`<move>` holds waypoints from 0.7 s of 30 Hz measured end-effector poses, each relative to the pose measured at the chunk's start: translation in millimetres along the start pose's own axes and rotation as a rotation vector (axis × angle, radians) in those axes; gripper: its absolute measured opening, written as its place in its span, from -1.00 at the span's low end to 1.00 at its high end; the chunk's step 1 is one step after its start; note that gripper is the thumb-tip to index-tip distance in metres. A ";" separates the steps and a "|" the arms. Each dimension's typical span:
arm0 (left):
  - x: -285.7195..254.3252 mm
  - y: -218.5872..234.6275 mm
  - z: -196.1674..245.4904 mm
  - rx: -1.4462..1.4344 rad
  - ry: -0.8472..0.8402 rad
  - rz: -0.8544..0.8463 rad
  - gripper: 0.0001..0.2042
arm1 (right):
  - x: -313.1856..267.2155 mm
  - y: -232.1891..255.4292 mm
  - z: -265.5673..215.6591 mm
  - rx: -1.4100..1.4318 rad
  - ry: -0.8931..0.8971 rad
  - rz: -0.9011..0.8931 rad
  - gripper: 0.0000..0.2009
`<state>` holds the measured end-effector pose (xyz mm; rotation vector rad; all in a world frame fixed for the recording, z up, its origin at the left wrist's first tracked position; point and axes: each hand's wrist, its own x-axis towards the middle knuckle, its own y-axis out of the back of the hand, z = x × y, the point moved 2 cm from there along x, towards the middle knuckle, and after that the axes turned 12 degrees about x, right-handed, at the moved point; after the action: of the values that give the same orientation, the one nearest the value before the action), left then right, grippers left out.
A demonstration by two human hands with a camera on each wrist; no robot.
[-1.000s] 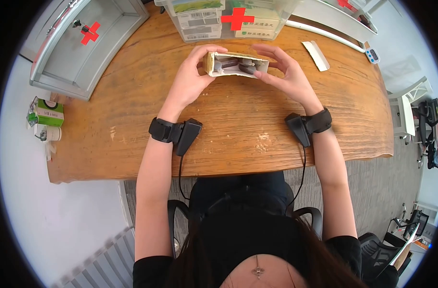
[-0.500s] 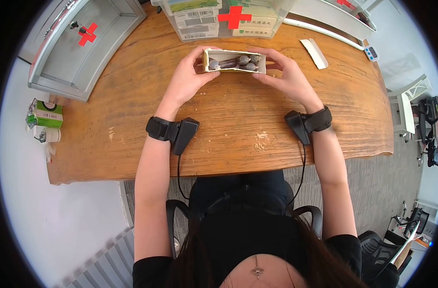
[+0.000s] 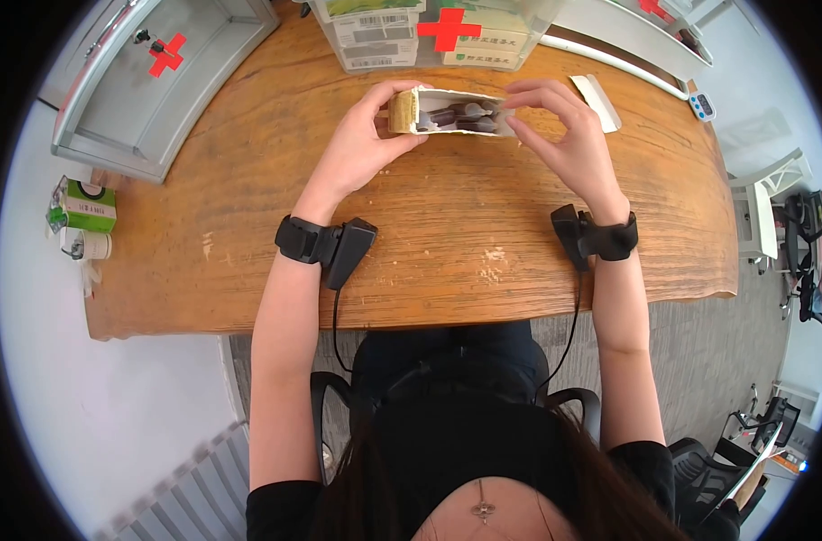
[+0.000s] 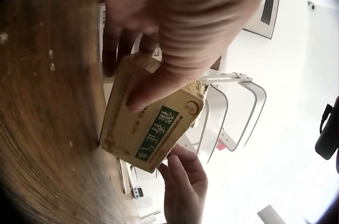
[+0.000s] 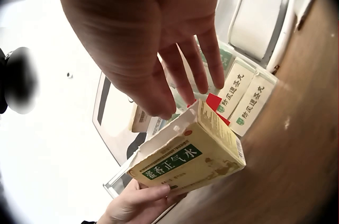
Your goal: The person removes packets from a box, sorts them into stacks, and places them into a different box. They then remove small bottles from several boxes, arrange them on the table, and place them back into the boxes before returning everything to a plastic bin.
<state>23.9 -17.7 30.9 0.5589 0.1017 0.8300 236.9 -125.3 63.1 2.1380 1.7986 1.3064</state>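
Observation:
A yellowish carton with a torn open side holds several dark, grey-capped vials. The left hand grips its left end, thumb on the near side and fingers behind. In the left wrist view the left hand has its thumb across the carton, which bears a green label. At the carton's right end is the right hand, fingers bent, thumb and fingertips near the edge. In the right wrist view the right hand hovers over the carton's open side; whether its thumb touches is unclear.
Behind the carton stands a clear bin of boxes with a red cross. A white card piece lies on the wooden table. A grey cabinet stands at the left, with a green box near it; a small timer is at the right.
The carton tilted so its inside showed more, then turned to show its left end. The right hand has moved off its grip on the right end, outward to the right; the left still grips.

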 end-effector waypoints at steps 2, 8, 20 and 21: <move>-0.1 -0.7 0.3 0.025 -0.076 0.019 -0.53 | 0.5 1.6 -1.9 -0.028 0.021 0.016 -0.87; -1.6 -0.1 0.6 0.048 -0.011 0.038 -0.52 | 0.7 3.4 -2.0 0.068 -0.031 0.063 -0.90; -3.0 -1.7 7.2 0.181 -0.119 0.038 -0.46 | -1.0 -3.5 5.9 -0.133 -0.007 0.024 -0.90; -3.3 -1.8 7.4 0.178 -0.121 0.038 -0.46 | -0.5 -2.0 4.0 -0.112 -0.037 0.034 -0.89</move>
<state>25.0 -24.2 35.9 0.7794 0.0546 0.8266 237.9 -123.2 59.2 2.1282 1.6421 1.3320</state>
